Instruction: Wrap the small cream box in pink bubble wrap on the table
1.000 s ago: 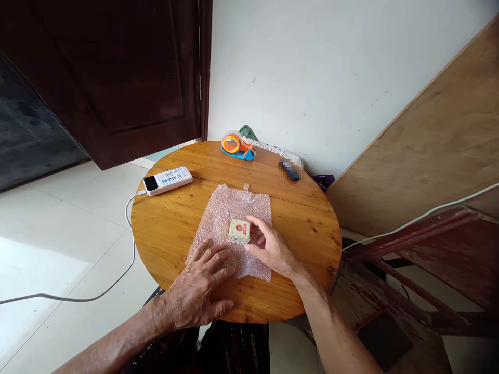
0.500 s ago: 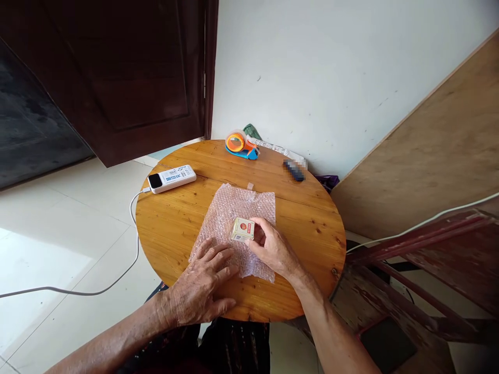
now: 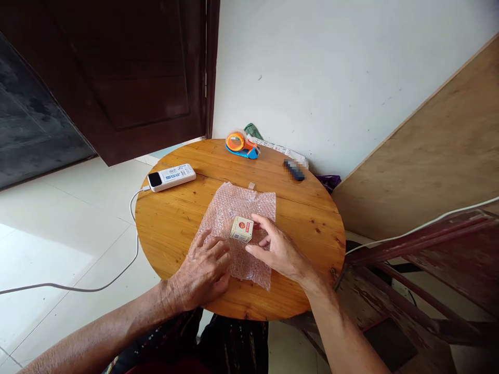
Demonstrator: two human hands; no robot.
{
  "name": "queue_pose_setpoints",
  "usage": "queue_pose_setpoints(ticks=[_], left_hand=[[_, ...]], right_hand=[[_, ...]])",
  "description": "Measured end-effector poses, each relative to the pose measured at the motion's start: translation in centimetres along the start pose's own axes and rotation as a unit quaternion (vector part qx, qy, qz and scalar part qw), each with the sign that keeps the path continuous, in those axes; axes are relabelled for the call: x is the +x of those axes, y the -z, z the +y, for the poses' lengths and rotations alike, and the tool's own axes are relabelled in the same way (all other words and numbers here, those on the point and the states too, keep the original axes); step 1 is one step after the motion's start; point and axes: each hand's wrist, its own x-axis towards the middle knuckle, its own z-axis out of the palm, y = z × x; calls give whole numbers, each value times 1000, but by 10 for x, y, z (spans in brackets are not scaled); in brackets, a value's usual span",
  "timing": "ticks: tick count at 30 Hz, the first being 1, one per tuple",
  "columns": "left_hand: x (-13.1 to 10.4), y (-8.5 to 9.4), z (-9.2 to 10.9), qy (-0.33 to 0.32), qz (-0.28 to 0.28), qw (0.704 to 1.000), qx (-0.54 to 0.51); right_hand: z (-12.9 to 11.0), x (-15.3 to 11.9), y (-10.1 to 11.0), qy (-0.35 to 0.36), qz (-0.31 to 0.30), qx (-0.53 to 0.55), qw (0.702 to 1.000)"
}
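A sheet of clear bubble wrap (image 3: 220, 208) lies on the round wooden table. On it rests a small cream-coloured box (image 3: 242, 228) with a red emblem and red lettering. My left hand (image 3: 206, 265) is at the near left edge of the wrap, fingers curled and thumb tucked in, pinching that edge; part of the wrap is hidden beneath it. Just right of the box, my right hand (image 3: 275, 246) holds nothing, with thumb and forefinger apart.
A white power bank (image 3: 172, 178) with a cable sits at the table's left side. Toward the back stands an orange and blue tape dispenser (image 3: 241, 145). A dark, partly blurred object (image 3: 294, 170) lies back right. The wall borders the table's far edge.
My right hand has let go of the box and opened beside it. My left hand has drawn its thumb and fingers together at the wrap's edge. The wrap's near edge has shifted slightly.
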Motion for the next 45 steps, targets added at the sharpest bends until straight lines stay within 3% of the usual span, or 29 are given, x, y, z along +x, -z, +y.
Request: queue_pose_setpoints(ticks=[5,10,17,21,24,32,35,45], left_hand=[[0,-4,-1,-45,27,999,-7],[16,14,1,-42,79,996,-27],[79,29,-9,-4,37,998,52],[97,27,-22,55,-1,998,19],[94,28,-28,80,-8,996,-36],[87,19,-43,95,-18,972,-216],[89,11,-44,133,-22,963,-234],[85,6,-37,161,-4,945,-285]], right_hand=[[4,11,-14,26,31,-39,998],[5,13,-7,32,-2,-10,999],[6,11,29,-3,-89,147,985],[-1,13,30,1,-40,75,996],[-8,19,20,-23,17,33,999],[-7,25,8,-35,52,56,996],[-7,22,7,-25,69,53,996],[-8,17,4,-41,91,56,993]])
